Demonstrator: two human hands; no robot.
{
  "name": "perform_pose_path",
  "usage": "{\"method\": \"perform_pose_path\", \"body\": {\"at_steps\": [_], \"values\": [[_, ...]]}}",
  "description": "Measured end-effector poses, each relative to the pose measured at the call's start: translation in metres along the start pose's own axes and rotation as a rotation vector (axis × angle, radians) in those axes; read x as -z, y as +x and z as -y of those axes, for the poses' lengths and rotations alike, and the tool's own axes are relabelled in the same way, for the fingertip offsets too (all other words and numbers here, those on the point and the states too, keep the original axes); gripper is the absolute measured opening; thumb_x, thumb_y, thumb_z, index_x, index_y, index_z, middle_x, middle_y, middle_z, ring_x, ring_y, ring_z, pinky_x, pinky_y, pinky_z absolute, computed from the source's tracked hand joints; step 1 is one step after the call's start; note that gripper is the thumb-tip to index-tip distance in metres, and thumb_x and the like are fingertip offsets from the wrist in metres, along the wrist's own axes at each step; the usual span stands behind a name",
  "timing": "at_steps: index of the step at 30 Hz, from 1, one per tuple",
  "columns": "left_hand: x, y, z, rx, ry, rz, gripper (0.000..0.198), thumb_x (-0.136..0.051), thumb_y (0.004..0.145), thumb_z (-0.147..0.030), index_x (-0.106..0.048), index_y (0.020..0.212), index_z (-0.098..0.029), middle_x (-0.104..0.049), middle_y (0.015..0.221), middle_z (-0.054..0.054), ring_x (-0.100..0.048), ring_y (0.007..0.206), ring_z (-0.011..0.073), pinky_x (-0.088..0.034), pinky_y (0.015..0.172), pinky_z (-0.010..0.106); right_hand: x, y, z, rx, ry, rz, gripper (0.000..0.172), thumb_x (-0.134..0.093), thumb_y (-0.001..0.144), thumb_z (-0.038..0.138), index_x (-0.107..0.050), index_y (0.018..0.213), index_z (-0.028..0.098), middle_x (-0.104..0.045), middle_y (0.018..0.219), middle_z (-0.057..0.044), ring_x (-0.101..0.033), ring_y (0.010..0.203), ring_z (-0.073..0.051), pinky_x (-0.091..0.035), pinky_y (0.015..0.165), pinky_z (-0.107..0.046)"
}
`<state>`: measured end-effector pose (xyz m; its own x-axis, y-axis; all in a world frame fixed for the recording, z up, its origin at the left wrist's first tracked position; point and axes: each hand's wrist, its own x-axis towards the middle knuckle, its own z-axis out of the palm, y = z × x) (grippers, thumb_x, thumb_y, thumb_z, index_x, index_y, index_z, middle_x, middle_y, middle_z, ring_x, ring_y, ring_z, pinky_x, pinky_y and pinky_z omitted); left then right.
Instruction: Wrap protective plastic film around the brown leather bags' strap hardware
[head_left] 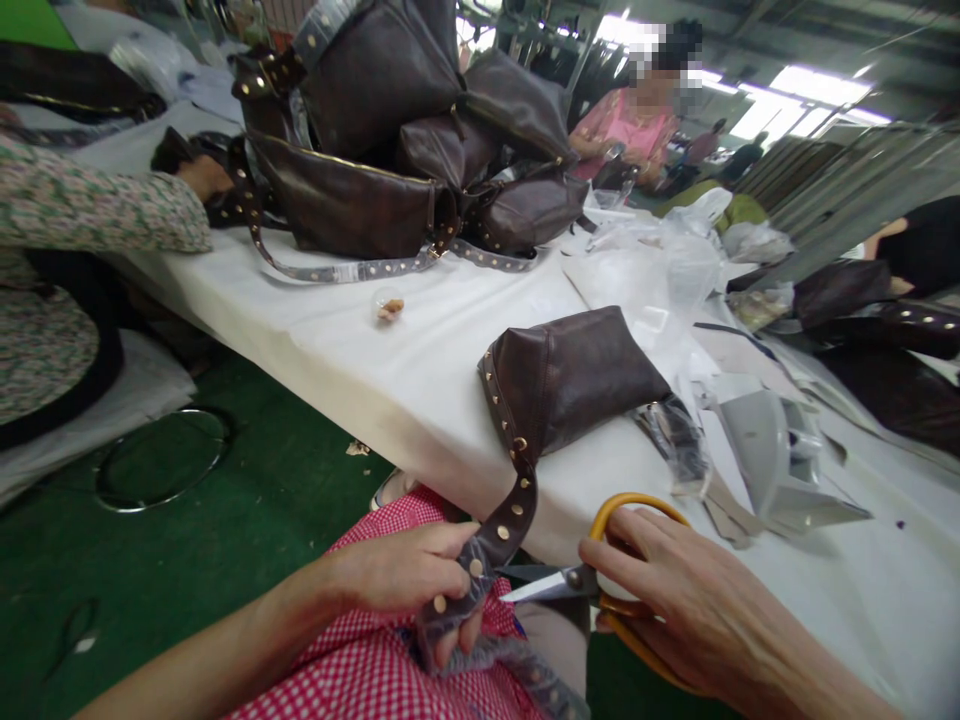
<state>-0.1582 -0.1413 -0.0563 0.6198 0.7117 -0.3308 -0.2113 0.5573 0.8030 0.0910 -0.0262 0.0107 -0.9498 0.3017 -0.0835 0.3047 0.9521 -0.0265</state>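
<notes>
A dark brown bag (585,375) lies near the table's front edge, its studded strap (514,515) hanging over the edge towards my lap. My left hand (420,575) grips the strap, where clear plastic wrap covers the part at the fingers and below. In my right hand (660,590) are scissors (574,582) with orange handles. Their blades are parted and point left, with the tips close beside the strap; whether they touch it I cannot tell.
Several brown bags (352,200) are piled at the back of the white table (442,350). Plastic wrap (675,260) and a grey piece (772,450) lie to the right. A person's floral sleeve (97,200) reaches in from the left. Another person (630,130) stands behind.
</notes>
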Motion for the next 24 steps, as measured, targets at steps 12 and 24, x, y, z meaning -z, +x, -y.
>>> {"method": "perform_pose_path", "body": {"at_steps": [12, 24], "values": [[0.001, 0.004, -0.006, 0.020, 0.001, 0.067, 0.034, -0.041, 0.067, -0.011, -0.047, 0.099, -0.020, -0.059, 0.054, -0.006, -0.053, 0.038, 0.0106, -0.045, 0.045, 0.022, -0.002, 0.020, -0.009, 0.173, -0.034, 0.027, 0.014, -0.057, 0.074, 0.019, -0.054, 0.087, 0.025, -0.051, 0.079, -0.003, -0.041, 0.065, -0.019, -0.021, 0.057, -0.031], [0.012, 0.012, 0.004, 0.009, -0.095, 0.126, 0.037, -0.041, 0.063, -0.011, -0.049, 0.098, -0.019, -0.055, 0.045, -0.006, -0.047, 0.034, 0.0114, -0.041, 0.044, 0.022, -0.010, 0.020, -0.015, 0.277, 0.015, 0.021, 0.008, -0.051, 0.086, 0.017, -0.055, 0.091, 0.022, -0.056, 0.074, 0.000, -0.046, 0.062, -0.015, -0.030, 0.058, -0.030]]}}
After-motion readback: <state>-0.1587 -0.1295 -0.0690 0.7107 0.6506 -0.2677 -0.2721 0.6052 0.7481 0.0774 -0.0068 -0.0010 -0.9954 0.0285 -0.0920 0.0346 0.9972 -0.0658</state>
